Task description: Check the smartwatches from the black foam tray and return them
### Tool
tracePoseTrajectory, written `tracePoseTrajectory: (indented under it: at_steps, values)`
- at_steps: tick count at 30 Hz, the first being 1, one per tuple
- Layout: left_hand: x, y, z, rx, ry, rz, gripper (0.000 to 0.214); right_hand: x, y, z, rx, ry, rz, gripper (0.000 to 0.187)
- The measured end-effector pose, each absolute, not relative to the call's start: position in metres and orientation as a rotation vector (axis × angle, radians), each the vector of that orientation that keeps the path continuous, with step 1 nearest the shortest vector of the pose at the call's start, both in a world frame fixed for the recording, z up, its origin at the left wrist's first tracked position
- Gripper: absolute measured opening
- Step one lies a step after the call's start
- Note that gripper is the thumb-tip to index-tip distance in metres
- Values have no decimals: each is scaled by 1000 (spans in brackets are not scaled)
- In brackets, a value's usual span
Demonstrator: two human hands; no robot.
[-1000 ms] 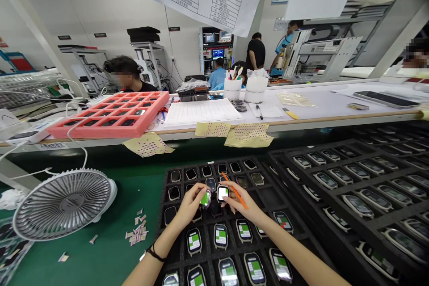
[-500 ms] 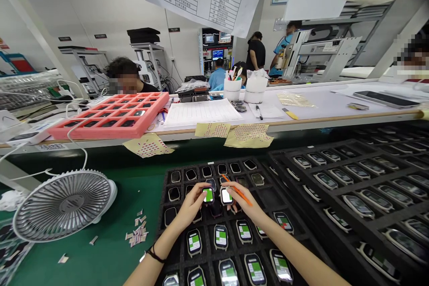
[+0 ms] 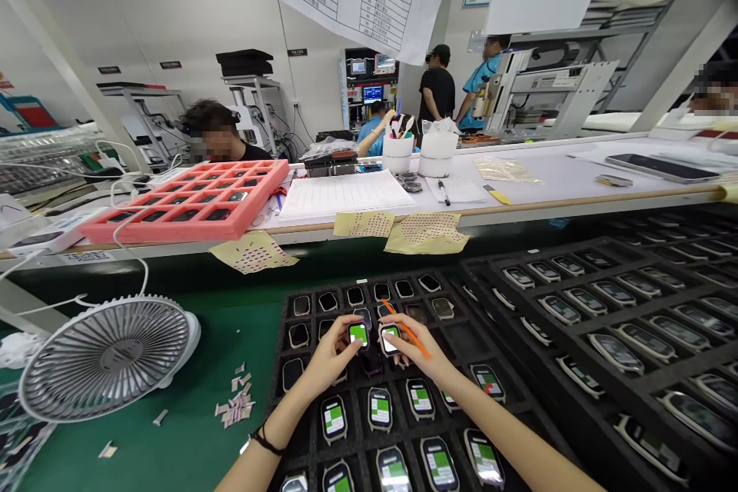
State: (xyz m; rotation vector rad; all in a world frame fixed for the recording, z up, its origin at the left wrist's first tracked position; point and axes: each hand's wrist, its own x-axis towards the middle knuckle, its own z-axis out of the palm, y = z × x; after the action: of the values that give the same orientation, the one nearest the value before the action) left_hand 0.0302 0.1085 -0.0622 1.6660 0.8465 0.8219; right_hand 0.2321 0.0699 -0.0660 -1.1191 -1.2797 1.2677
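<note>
My left hand (image 3: 333,350) is closed round a smartwatch (image 3: 358,334) without a strap, its screen lit green and white, with the thumb at the lower screen. A second smartwatch (image 3: 390,337) with a pale frame and a lit screen is held in my right hand (image 3: 420,346), the thumb over its display. Slanting across the right hand is a thin orange stick-like tool (image 3: 410,332); its exact kind is unclear. Both hands hover over a black foam tray (image 3: 463,340) whose compartments hold more watches, dark-screened at the far end, lit green and white nearer me.
More black trays (image 3: 553,338) of watches stand to the right. A grey fan (image 3: 115,357) and small paper scraps (image 3: 236,403) lie on the green bench at left. Behind are a pink foam tray (image 3: 231,224), paper sheets (image 3: 346,194) and white cups (image 3: 437,154) on a shelf. Co-workers are beyond.
My left thumb has moved down on its watch, and my right thumb now lies over the other watch's screen. In the background, a co-worker's arm is raised behind the cups.
</note>
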Motion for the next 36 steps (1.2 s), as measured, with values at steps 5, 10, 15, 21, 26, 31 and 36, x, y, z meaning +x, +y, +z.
tracePoseTrajectory:
  at_steps: [5, 10, 15, 21, 26, 31, 36]
  values:
    - [30, 108, -63, 1704, 847, 788, 33, 231, 71, -67, -1098, -1287, 1283, 36]
    - [30, 106, -61, 1759, 880, 734, 31, 231, 71, -71, -1074, -1313, 1303, 34]
    - [31, 104, -59, 1865, 903, 623, 30, 230, 69, -71, -1063, -1357, 1304, 32]
    - [31, 103, -59, 1909, 919, 573, 31, 229, 69, -70, -1072, -1380, 1292, 33]
    - [31, 104, -58, 1874, 908, 606, 31, 230, 72, -73, -1051, -1353, 1279, 33]
    - [30, 104, -54, 1764, 880, 685, 29, 231, 72, -77, -1033, -1295, 1300, 28]
    - [30, 106, -51, 1691, 937, 764, 32, 231, 71, -78, -1019, -1287, 1284, 28]
